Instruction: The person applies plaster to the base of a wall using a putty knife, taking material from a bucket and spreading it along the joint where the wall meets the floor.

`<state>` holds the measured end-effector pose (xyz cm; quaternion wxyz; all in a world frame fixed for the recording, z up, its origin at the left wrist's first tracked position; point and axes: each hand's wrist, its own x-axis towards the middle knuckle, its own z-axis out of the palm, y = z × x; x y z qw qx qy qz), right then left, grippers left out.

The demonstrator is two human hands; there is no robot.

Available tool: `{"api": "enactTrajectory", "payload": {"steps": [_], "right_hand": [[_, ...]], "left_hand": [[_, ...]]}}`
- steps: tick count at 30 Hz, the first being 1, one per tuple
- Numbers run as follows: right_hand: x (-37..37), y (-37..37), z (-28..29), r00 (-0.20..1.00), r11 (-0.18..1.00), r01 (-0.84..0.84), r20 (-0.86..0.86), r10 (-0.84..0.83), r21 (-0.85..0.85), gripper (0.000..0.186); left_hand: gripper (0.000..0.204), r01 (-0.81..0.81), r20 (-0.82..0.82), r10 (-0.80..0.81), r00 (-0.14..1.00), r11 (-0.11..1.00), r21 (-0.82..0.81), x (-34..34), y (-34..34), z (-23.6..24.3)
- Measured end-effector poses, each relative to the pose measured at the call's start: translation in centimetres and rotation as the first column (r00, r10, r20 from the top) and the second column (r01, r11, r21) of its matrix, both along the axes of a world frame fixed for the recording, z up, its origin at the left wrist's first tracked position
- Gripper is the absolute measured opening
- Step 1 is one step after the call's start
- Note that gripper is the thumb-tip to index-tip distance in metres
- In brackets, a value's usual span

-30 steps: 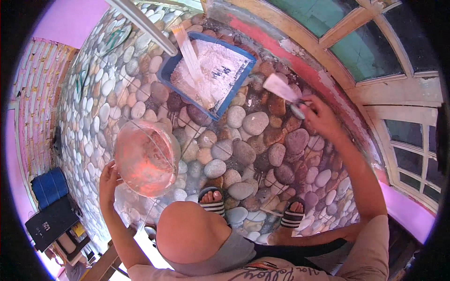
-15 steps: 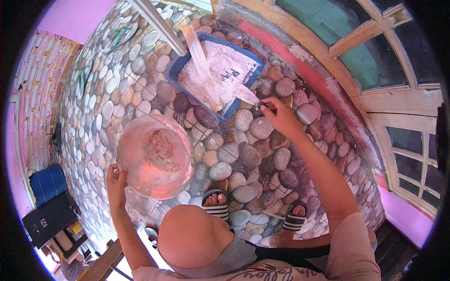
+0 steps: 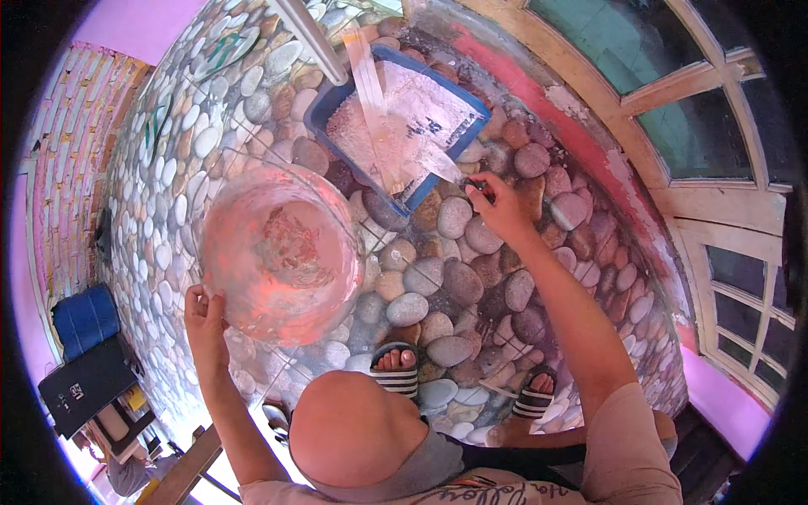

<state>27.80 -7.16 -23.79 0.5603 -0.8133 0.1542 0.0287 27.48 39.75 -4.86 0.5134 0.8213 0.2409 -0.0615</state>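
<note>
My left hand (image 3: 204,310) is closed on the near left rim of a round, reddish bucket (image 3: 324,286), its inside smeared with pale residue and a wet-looking patch at the bottom. Ahead and to the right, my right hand (image 3: 497,206) grips the dark handle of a trowel (image 3: 439,162). Its whitish, coated blade reaches over the near right edge of a blue tray (image 3: 326,150). Pale pinkish-white powder (image 3: 421,101) fills the tray. A long flat wooden strip (image 3: 364,76), coated whitish, leans in the tray and crosses its left part.
A metal pole (image 3: 311,38) slants down beside the tray. Green-strapped flip-flops (image 3: 229,49) lie far left on the pebble-patterned floor (image 3: 185,244). A wooden-framed glass door (image 3: 673,97) borders the right. My sandalled feet (image 3: 394,370) stand near me; a blue container (image 3: 86,322) is at left.
The bucket has shifted slightly away from me and looks larger, its rim still in my left hand. My right hand keeps the trowel at the tray's edge. The whole view has shifted a little.
</note>
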Motion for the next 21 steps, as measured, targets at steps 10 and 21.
{"api": "enactTrajectory", "payload": {"steps": [10, 21], "right_hand": [[2.5, 1.5, 0.5, 0.993, 0.976, 0.044, -0.119, -0.018, 0.215, 0.028], [1.1, -3.1, 10.7, 0.998, 0.983, 0.068, -0.012, -0.067, 0.169, 0.029]], "left_hand": [[0.013, 0.05, 0.06, -0.058, 0.997, 0.992, 0.118, 0.7, -2.5, 2.4], [0.009, 0.175, 0.22, -0.248, 0.943, 0.936, 0.306, 2.9, -8.0, 4.7]]}}
